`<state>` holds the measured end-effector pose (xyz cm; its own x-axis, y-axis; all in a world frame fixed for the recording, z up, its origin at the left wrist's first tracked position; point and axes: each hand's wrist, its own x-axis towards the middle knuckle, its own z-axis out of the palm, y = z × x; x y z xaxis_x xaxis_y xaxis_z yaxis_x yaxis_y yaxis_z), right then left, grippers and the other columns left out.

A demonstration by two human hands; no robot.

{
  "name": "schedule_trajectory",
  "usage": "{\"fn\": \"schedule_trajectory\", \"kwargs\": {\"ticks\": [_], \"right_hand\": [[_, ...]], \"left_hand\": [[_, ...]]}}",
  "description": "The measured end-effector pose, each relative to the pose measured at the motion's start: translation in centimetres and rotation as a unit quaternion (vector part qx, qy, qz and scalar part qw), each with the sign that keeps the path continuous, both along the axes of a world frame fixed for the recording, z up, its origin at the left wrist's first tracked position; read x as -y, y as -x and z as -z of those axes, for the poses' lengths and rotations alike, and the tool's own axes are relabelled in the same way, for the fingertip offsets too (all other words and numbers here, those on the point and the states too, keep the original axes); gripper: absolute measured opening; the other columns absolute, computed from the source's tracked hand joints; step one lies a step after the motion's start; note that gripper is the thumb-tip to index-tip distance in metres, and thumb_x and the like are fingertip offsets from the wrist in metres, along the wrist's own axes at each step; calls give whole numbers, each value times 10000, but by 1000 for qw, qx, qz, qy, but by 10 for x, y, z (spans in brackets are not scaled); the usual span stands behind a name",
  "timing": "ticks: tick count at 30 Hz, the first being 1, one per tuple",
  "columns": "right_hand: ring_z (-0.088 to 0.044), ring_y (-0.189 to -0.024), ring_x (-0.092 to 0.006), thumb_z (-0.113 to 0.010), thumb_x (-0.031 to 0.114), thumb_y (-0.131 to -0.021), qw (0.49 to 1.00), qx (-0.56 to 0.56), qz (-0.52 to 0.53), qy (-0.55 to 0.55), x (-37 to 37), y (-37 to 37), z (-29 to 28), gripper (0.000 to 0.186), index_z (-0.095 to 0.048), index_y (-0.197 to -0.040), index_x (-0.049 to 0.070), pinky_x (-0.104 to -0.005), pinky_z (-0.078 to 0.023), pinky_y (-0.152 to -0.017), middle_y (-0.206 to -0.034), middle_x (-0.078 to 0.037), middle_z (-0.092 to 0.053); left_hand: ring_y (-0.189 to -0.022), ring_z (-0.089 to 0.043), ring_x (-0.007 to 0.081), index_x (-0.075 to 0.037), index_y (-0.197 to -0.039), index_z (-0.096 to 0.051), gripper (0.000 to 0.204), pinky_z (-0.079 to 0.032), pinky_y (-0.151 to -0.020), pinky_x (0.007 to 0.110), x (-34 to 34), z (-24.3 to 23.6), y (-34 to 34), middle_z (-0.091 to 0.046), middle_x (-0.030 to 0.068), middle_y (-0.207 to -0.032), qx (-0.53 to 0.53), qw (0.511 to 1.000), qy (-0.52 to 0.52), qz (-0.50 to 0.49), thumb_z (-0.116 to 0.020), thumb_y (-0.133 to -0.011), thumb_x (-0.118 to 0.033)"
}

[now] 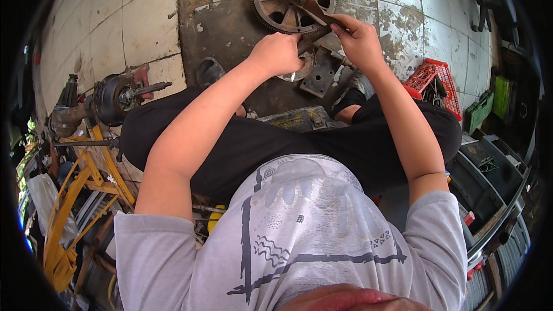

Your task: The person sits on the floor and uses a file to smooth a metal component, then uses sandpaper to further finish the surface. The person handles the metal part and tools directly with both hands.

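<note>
My right hand [360, 40] grips a rusty flat metal piece [315, 10] at its near end. My left hand [273, 52] is closed around a darker bar [311, 40] that meets that piece; a small white stick [293, 75] pokes down from its fingers. Just beyond both hands a large rusty toothed wheel [271, 3] with spokes lies on the floor. Below the bar are a steel plate with holes [319, 80] and a round metal part [302, 69], partly hidden by my left hand. A dark cup-like metal part [208, 72] stands left of my left forearm.
At left are a greasy axle assembly [118, 98] and a yellow metal frame [95, 178]. At right are a red crate of tools [443, 78], a green case [478, 109] and grey bins [484, 178]. A dark toolbox [288, 118] lies between my crossed legs.
</note>
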<state>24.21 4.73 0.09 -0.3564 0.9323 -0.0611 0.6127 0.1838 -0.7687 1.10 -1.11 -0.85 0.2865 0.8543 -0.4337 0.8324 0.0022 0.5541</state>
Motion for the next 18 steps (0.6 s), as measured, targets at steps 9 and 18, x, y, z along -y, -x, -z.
{"fn": "schedule_trajectory", "kwargs": {"ticks": [9,18], "right_hand": [[-577,-663,-232,-759,165,-1032,1000,-14,-4,-16,2,1,0,272,-782,-1292,89,-370,-513,-686,-799,-197,-686],[-621,-681,-274,-752,161,-1034,1000,-11,0,-6,5,2,-4,256,-784,-1277,91,-382,-525,-704,-836,-215,-706]], "left_hand": [[-1036,-754,440,-36,-1191,-745,498,-609,-936,529,0,1,1,-787,257,-1029,-1,1000,0,-6,-766,-789,-330],[-1038,-754,442,-38,-1237,-745,533,-608,-935,528,1,3,3,-784,266,-1031,2,1000,4,-3,-764,-795,-333]]}}
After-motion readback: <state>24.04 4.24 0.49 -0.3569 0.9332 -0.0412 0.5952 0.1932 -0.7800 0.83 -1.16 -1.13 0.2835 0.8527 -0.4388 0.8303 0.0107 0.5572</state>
